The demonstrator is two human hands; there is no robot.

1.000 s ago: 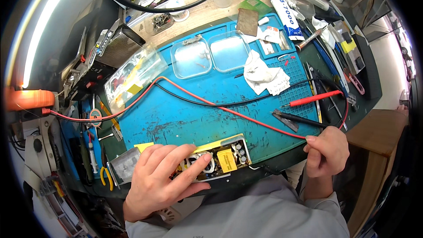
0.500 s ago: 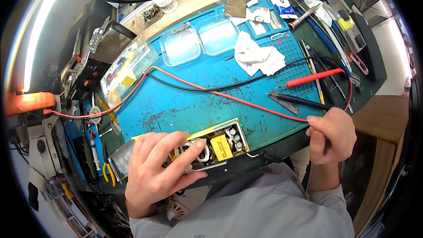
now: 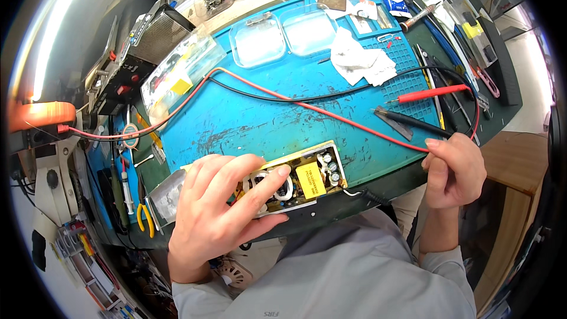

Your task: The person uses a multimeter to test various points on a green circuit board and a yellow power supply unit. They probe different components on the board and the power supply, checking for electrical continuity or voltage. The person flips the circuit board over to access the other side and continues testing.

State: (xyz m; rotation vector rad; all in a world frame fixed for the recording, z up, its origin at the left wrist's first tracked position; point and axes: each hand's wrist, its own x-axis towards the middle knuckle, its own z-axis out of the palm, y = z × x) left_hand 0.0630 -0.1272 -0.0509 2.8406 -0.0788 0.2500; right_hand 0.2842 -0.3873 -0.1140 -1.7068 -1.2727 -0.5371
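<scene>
Left hand is clamped across the circuit board, thumb on the near side, fingers over the top and far edge. Right hand is curled at the red cable; can't tell if it's pinched or just touching. Board sits at the near edge of the blue mat, in its tray. Progress, my read: part-way; tray's open, innards exposed, nothing touching the parts except fingers. Red probe and black probe lie well off to the right, neither on the board yet. Black probe crosses a metal blade. Red cable and black cable run over the mat beyond the board, main snag. Tissue and clear box lie farther back, out of the way. Yellow-handled pliers on the left.
</scene>
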